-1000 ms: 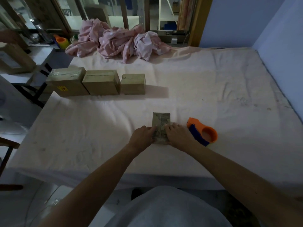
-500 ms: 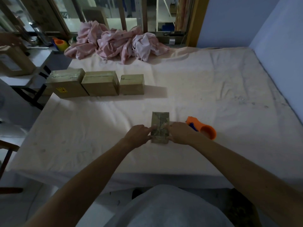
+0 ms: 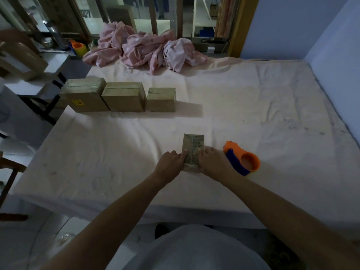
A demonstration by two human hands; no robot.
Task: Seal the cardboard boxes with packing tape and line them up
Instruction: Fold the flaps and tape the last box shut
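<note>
body check: clothing and limbs, head camera

from my remote feed i log one garment for certain: a pale grey top, plain and matte, showing as a rounded mass of soft cloth at the bottom centre. the left forearm and the right forearm are bare from the frame edge to the wrist. the left hand and the right hand are uncovered. finger detail is too dim to read. a dark mottled patch beside the top: legwear or floor, i cannot tell.
</note>
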